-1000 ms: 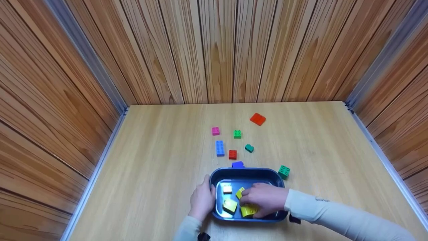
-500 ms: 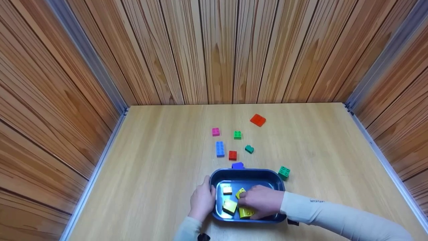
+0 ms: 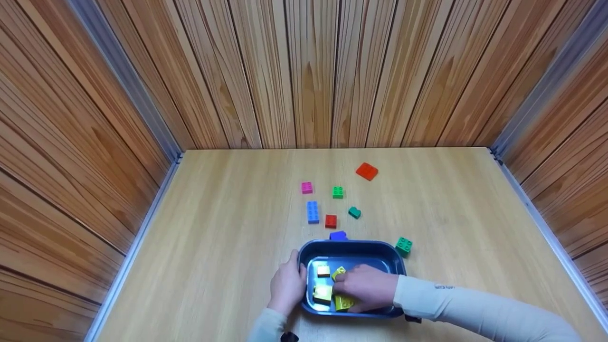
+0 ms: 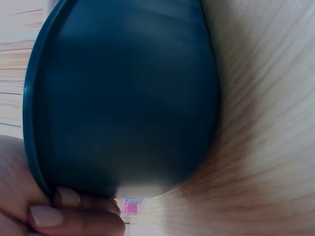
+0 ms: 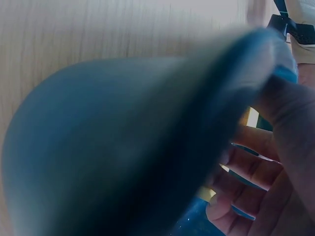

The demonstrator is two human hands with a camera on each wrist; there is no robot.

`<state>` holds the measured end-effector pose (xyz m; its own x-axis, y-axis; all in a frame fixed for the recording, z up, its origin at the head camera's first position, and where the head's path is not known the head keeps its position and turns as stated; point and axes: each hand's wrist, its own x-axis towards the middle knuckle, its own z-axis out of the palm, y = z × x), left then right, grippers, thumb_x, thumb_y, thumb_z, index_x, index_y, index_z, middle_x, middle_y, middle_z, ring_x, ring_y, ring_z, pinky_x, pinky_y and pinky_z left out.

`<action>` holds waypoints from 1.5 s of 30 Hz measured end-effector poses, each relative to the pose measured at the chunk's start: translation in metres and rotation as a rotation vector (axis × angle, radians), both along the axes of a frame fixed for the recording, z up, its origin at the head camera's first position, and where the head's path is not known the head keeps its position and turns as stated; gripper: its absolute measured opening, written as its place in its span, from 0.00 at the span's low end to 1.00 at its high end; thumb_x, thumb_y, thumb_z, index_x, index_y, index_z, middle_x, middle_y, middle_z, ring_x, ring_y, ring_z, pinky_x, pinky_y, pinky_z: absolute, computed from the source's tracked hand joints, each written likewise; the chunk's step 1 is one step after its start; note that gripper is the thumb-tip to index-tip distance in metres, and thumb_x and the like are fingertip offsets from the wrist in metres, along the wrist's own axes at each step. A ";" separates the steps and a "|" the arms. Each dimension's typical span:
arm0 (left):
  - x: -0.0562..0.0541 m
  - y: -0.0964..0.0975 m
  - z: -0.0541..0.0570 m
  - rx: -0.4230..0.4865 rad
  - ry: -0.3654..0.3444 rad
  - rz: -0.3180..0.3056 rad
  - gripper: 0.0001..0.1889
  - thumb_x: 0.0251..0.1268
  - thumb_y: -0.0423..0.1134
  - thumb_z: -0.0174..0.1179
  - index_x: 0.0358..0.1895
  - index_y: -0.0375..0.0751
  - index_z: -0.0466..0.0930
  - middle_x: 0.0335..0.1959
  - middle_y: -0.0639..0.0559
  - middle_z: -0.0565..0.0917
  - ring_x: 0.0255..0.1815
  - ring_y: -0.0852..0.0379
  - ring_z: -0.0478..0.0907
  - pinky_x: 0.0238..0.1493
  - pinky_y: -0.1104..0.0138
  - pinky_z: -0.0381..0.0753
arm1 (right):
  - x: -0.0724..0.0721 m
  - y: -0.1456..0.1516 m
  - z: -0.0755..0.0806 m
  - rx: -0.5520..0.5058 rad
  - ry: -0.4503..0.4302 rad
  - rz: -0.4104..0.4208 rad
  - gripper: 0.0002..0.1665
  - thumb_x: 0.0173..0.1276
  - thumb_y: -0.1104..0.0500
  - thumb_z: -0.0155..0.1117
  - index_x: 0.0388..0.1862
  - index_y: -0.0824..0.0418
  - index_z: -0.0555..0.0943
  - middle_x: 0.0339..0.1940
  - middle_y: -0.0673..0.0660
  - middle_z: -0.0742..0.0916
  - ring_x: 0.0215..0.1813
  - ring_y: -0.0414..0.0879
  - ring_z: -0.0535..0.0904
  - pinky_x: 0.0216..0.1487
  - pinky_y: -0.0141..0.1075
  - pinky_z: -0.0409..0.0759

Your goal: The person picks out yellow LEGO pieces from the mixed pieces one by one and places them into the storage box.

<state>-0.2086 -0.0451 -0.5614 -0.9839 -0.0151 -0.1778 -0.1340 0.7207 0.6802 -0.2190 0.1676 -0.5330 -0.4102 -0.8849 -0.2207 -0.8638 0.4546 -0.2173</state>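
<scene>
A dark blue tray [image 3: 380, 246] stands at the front of the table. My left hand [image 3: 288, 284] grips its left end, with fingers round the outside of the rim in the left wrist view. Reaching in over the right side, my right hand [image 3: 368, 287] has its fingers and thumb curled about a yellow brick [image 3: 343, 304], partly hidden by the hand. Close to the fingertips lie a second yellow brick [image 3: 338, 272] and a larger yellow brick [image 3: 323, 293]. A small pale yellow brick [image 3: 323, 271] sits behind the larger one. The tray wall [image 5: 98, 147] blocks much of the right wrist view.
Behind the tray lie a purple brick [image 3: 338, 235], a red brick [image 3: 331, 221], a blue brick [image 3: 312, 212], a pink brick [image 3: 307, 187], a green brick [image 3: 337, 192], a dark green piece [image 3: 354, 212] and a red plate [image 3: 367, 171]. A green brick [image 3: 403, 246] stands by the tray's right corner.
My right hand has moved left inside the tray, and the yellow brick at its fingers moved with it. Two neighbouring yellow bricks shifted slightly left. The left hand kept its hold on the tray.
</scene>
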 end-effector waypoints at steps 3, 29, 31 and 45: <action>0.001 0.000 -0.001 -0.019 0.032 -0.008 0.24 0.71 0.40 0.52 0.67 0.36 0.66 0.55 0.37 0.79 0.52 0.44 0.79 0.52 0.51 0.78 | 0.000 0.000 -0.001 -0.002 0.010 0.012 0.28 0.61 0.41 0.67 0.58 0.49 0.79 0.49 0.46 0.84 0.46 0.36 0.80 0.47 0.36 0.80; 0.002 -0.003 -0.004 -0.015 -0.002 -0.002 0.26 0.71 0.41 0.52 0.69 0.35 0.63 0.58 0.36 0.77 0.55 0.43 0.77 0.54 0.51 0.76 | -0.001 0.011 0.007 -0.055 -0.094 -0.069 0.29 0.64 0.40 0.62 0.62 0.48 0.76 0.51 0.45 0.82 0.49 0.37 0.78 0.54 0.44 0.77; 0.002 -0.003 -0.005 -0.025 0.018 -0.009 0.26 0.71 0.40 0.53 0.69 0.35 0.64 0.56 0.36 0.78 0.53 0.42 0.79 0.52 0.50 0.78 | -0.001 0.012 0.007 -0.062 -0.089 -0.071 0.29 0.64 0.41 0.63 0.61 0.49 0.76 0.50 0.44 0.82 0.47 0.36 0.78 0.53 0.43 0.78; -0.002 -0.003 -0.007 -0.020 0.041 -0.023 0.26 0.71 0.41 0.52 0.69 0.35 0.64 0.54 0.36 0.80 0.50 0.44 0.80 0.52 0.51 0.78 | -0.010 0.020 0.034 -0.082 -0.010 -0.150 0.30 0.64 0.37 0.60 0.61 0.48 0.77 0.50 0.46 0.83 0.45 0.36 0.78 0.48 0.37 0.79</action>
<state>-0.2108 -0.0479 -0.5682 -0.9905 0.0039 -0.1376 -0.0902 0.7368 0.6701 -0.2294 0.1875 -0.4987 -0.5375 -0.8289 -0.1551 -0.7849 0.5590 -0.2673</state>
